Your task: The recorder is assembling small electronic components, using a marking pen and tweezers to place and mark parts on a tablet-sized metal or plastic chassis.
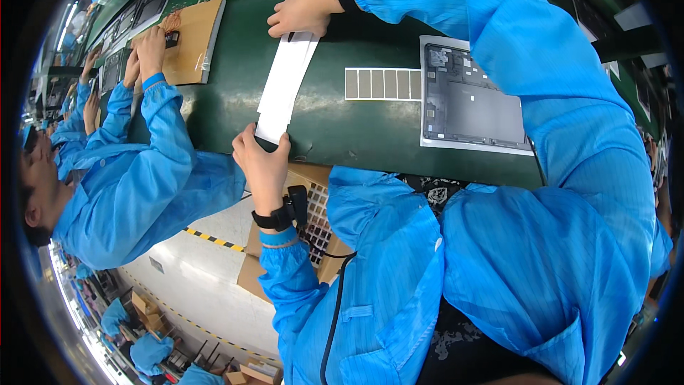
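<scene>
Strips (283, 89), white, left of frame centre over worktop (370, 128): gripped between left hand (262, 164) and right hand (305, 8), not yet released; open device housing (470, 103), right of centre, awaits handling, apparently.

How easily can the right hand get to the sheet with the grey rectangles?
Fairly easily, I think: nothing seems to lie between the right hand and the sheet. But it's at the white strips, so it might need to leave those first.
</scene>
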`<state>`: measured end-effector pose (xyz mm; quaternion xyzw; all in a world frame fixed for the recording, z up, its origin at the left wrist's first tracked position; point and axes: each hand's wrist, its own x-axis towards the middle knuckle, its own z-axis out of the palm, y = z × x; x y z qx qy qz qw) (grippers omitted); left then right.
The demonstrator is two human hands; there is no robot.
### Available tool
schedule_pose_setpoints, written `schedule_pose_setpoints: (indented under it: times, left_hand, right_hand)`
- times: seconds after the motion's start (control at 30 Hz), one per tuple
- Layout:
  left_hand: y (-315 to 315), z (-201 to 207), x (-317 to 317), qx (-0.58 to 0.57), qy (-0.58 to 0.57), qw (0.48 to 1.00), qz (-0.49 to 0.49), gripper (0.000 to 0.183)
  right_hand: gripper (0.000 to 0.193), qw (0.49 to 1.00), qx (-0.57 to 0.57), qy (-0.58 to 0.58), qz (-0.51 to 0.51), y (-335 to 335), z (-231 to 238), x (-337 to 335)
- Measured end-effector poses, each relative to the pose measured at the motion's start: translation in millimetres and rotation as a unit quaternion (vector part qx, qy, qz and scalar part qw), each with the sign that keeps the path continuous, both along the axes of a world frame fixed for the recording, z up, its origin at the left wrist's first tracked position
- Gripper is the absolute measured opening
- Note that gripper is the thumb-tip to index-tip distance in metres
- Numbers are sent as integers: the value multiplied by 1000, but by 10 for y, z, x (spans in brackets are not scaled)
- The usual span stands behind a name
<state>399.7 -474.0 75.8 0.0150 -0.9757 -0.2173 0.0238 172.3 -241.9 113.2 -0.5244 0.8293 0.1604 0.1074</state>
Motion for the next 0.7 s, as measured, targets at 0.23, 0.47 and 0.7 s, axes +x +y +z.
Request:
schedule_pose_setpoints:
  times: [0.23, 0.47, 0.7]
  left_hand:
    - [135, -294, 232, 73, 213, 972, 60, 66]
    - [251, -272, 263, -17, 116, 976, 182, 41]
    - [530, -113, 82, -77, 68, 981, 166, 33]
  right_hand:
    - [55, 902, -323, 32, -286, 429, -131, -351]
    - [35, 868, -304, -50, -389, 408, -196, -279]
    - [26, 887, -283, -52, -361, 29, -122, 233]
